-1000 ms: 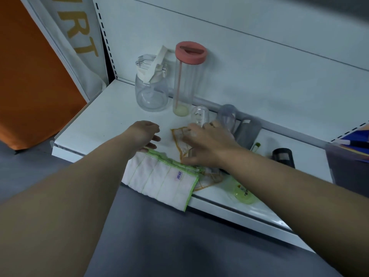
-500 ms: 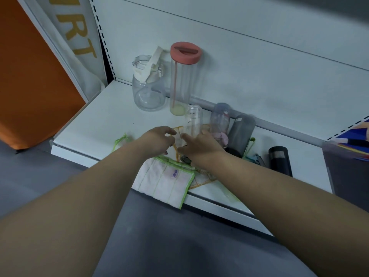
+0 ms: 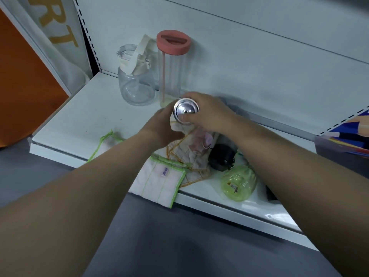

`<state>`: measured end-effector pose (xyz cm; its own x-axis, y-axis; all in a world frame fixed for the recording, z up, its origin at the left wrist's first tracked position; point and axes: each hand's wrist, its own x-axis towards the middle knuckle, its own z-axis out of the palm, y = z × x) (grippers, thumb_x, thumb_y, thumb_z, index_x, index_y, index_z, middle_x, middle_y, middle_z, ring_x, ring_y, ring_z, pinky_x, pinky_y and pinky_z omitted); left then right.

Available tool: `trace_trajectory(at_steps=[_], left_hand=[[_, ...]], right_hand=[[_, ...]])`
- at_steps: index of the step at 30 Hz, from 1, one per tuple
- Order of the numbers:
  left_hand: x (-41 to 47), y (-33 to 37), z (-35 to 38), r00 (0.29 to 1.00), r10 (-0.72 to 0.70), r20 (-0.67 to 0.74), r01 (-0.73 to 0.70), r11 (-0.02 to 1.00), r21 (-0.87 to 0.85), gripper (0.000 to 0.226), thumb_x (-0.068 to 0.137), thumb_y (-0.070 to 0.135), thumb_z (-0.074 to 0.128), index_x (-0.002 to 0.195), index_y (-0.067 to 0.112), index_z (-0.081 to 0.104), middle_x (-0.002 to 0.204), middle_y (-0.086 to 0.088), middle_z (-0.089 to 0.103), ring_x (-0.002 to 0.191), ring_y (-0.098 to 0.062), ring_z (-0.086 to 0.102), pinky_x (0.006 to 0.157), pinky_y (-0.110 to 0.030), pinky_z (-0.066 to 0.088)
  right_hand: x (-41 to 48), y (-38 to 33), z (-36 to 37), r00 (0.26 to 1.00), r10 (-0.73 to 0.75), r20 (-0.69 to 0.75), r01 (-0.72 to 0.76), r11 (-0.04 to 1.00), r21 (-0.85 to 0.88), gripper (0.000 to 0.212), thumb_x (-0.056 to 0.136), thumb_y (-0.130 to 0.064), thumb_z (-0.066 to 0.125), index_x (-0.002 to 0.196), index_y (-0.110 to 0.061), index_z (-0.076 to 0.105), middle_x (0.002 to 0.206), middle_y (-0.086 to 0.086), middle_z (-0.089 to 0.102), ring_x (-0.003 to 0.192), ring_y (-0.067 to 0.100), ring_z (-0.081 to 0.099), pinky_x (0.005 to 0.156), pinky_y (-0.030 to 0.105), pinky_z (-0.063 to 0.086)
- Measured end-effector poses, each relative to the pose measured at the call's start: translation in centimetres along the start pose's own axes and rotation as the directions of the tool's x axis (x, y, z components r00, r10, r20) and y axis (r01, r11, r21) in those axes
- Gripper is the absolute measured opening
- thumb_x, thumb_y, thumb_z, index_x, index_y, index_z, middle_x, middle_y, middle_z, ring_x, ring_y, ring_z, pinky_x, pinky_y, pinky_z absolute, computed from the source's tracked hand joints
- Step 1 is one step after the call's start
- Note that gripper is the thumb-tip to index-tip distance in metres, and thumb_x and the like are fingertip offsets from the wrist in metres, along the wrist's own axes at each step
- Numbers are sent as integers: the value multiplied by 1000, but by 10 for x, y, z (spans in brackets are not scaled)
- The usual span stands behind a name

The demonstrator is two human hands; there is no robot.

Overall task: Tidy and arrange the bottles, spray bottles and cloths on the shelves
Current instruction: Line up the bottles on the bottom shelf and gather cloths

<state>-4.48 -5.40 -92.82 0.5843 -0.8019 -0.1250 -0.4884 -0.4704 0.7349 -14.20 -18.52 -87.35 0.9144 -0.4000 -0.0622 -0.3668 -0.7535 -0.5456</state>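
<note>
Above white shelf (image 3: 79,120), just near of pink-lidded canister (image 3: 172,62): silver-ended bottle (image 3: 185,109), flat among the cloths half a second ago, now raised end-on, gripped by right hand (image 3: 211,114) with fingers curled round its end, left hand (image 3: 159,130) curled against its side, green-edged cloth (image 3: 159,182) unmoved at near edge.

At white shelf (image 3: 79,116) back-left, upright: clear strapped jar (image 3: 136,84), tall pink-lidded clear bottle (image 3: 173,64). Mid-shelf, held: silver-capped bottle (image 3: 186,110). Over front edge: green-trimmed white cloth (image 3: 159,183); near it, lying: yellow-green plastic bottle (image 3: 238,182).
</note>
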Motion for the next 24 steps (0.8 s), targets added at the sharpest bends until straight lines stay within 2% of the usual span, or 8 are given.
trace_trajectory(at_steps=[4, 7, 10, 13, 15, 18, 21, 24], left_hand=[[22, 12, 13, 981, 123, -148, -140, 984, -113, 85, 73, 21, 85, 146, 25, 40, 136, 1, 55, 110, -21, 60, 89, -20, 43], [30, 22, 23, 956, 147, -252, -210, 946, -245, 77, 75, 21, 85, 140, 19, 44, 118, 14, 56, 93, 10, 55, 76, 2, 36], [37, 26, 24, 947, 141, -288, -215, 945, -245, 75, 75, 36, 84, 137, 23, 44, 113, 19, 56, 98, 7, 55, 80, -9, 40], [47, 24, 16, 945, 126, -303, -186, 966, -179, 73, 75, 47, 82, 134, 24, 46, 114, 17, 57, 107, -4, 55, 84, -23, 42], [55, 26, 12, 941, 85, -329, -142, 977, -156, 68, 75, 45, 81, 131, 23, 48, 118, 10, 61, 112, -11, 57, 86, -26, 43], [66, 32, 14, 934, 26, -356, -88, 983, -159, 68, 74, 44, 81, 130, 24, 49, 122, 2, 63, 113, -15, 58, 87, -30, 46], [79, 37, 19, 935, 31, -353, -76, 990, -116, 70, 73, 50, 77, 132, 26, 48, 122, -2, 62, 112, -19, 58, 87, -35, 47], [92, 45, 20, 940, 2, -340, -28, 997, -72, 70, 75, 52, 74, 132, 23, 48, 121, -6, 62, 110, -26, 59, 86, -37, 47]], right_hand=[[7, 9, -11, 982, 158, -99, -113, 927, 358, 46, 86, -29, 76, 127, -19, 60, 114, -3, 66, 98, 12, 65, 81, 29, 58], [11, 14, -10, 963, 240, -123, -136, 826, 547, 47, 88, -24, 74, 131, -14, 58, 116, 3, 65, 98, 18, 68, 67, 25, 60], [14, 19, -7, 956, 277, -93, -165, 775, 610, 58, 89, -29, 72, 142, -16, 50, 129, 7, 61, 89, 15, 70, 65, 21, 57], [11, 25, -15, 954, 295, -58, -189, 736, 650, 62, 92, -45, 64, 147, -24, 42, 142, 6, 54, 84, 11, 72, 86, 34, 59], [6, 31, -22, 917, 320, -238, -171, 855, 489, 52, 97, -57, 44, 137, -25, 50, 130, 3, 62, 98, 21, 69, 94, 44, 54], [-9, 52, -17, 887, 141, -440, -155, 988, 6, 52, 99, -61, 26, 103, -20, 58, 94, 2, 65, 90, 27, 64, 78, 38, 50], [-23, 72, 2, 985, 44, -166, -98, 938, -333, 62, 89, -72, 25, 110, -23, 58, 109, 3, 60, 95, 29, 62, 77, 40, 51], [-32, 70, 15, 993, 50, 106, 10, 864, -504, 67, 84, -77, 39, 130, -31, 52, 136, -3, 50, 110, 25, 61, 81, 37, 50]])
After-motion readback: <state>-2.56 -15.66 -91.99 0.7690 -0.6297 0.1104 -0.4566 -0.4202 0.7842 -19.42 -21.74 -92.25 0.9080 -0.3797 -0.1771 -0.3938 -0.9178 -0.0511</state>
